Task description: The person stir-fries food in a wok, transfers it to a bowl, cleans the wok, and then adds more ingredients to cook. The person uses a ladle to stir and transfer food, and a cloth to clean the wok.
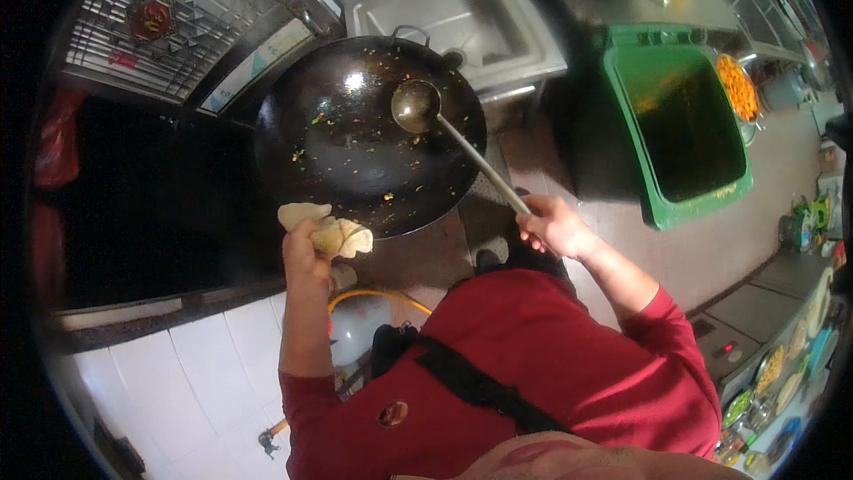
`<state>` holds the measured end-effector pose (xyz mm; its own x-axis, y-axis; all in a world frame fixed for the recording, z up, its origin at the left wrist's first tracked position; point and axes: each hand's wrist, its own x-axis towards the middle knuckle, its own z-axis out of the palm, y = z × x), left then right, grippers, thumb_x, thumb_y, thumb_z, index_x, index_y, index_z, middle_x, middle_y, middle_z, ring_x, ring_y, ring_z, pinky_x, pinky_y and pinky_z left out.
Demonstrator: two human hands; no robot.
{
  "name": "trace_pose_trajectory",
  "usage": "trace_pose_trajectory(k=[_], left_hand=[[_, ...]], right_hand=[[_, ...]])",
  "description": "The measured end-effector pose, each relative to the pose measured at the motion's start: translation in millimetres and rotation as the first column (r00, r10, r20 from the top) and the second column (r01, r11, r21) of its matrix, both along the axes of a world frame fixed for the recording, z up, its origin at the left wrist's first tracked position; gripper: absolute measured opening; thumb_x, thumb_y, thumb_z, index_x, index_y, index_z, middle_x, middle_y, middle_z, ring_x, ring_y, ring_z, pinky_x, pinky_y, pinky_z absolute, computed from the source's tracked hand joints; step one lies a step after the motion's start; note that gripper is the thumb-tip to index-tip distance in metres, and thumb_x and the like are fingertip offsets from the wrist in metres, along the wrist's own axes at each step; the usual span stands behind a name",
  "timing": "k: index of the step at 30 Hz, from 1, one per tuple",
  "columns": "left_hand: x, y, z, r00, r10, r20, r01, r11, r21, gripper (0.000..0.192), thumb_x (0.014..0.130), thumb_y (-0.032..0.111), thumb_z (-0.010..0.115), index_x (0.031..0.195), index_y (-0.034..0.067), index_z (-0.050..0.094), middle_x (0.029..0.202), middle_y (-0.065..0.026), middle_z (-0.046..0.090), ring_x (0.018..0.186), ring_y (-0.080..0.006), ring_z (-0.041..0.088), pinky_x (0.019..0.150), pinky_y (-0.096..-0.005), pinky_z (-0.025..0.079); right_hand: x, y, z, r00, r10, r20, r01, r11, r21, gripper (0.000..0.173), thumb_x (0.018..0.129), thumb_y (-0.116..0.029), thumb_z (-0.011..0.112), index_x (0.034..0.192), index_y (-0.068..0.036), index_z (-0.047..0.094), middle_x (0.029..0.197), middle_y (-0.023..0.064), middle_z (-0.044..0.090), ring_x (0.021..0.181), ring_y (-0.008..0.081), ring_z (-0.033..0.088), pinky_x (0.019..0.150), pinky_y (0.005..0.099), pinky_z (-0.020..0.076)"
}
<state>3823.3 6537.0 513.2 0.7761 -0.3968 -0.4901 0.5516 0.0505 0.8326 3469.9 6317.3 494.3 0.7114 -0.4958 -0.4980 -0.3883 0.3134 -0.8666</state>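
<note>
A large black wok (360, 147) with bits of food stuck over its inside fills the upper middle of the view. My left hand (308, 250) grips a folded pale cloth (343, 239) at the wok's near left rim; the cloth hides the rim there. In my right hand (550, 227) is the long handle of a metal ladle (416, 107), its fingers closed round the handle's end. The ladle's bowl is over the right part of the wok's inside; whether it touches the metal I cannot tell. A loop handle (410, 32) stands at the wok's far rim.
Beyond the wok is a stainless steel sink (533, 53). An uncovered green bin (656, 207) stands to the right, beside a bowl of orange food pieces (736, 88). Bowls of ingredients (771, 370) line the lower right counter. A yellow hose (380, 292) runs below the wok.
</note>
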Motion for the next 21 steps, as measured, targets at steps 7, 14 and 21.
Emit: trace_pose_trajectory(k=[7,14,21], left_hand=[[77,-125,-31,0.977,0.07,-0.204,-0.073,0.997,-0.005,0.038,0.079,0.007,0.053,0.116,-0.003,0.057,0.107,-0.0163,0.064,0.097,-0.0353,0.066,0.08,-0.0505,0.057],[122,-213,-63,0.961,0.115,-0.25,-0.126,0.991,-0.031,0.041,0.078,0.008,0.053,0.119,-0.001,0.055,0.111,-0.016,0.062,0.101,-0.0343,0.064,0.088,-0.0485,0.055],[114,-208,-62,0.903,0.243,-0.354,-0.225,0.97,0.092,0.047,0.076,0.009,0.052,0.122,-0.002,0.054,0.114,-0.0157,0.061,0.105,-0.0345,0.063,0.093,-0.0508,0.052]], right_hand=[[135,-129,14,0.988,0.15,-0.034,-0.153,0.953,-0.262,0.031,0.093,-0.027,0.06,0.093,0.004,0.063,0.076,0.012,0.066,0.064,0.0178,0.063,0.061,0.035,0.0508],[223,-326,-7,0.907,0.414,-0.083,-0.422,0.884,-0.202,0.035,0.097,-0.034,0.056,0.1,-0.003,0.07,0.072,0.0088,0.067,0.063,0.0155,0.063,0.059,0.0334,0.0511],[288,-498,-208,0.579,0.194,-0.792,-0.787,0.386,-0.481,0.029,0.093,-0.025,0.058,0.105,0.001,0.061,0.103,0.0224,0.069,0.098,0.0392,0.066,0.081,0.0475,0.0521]])
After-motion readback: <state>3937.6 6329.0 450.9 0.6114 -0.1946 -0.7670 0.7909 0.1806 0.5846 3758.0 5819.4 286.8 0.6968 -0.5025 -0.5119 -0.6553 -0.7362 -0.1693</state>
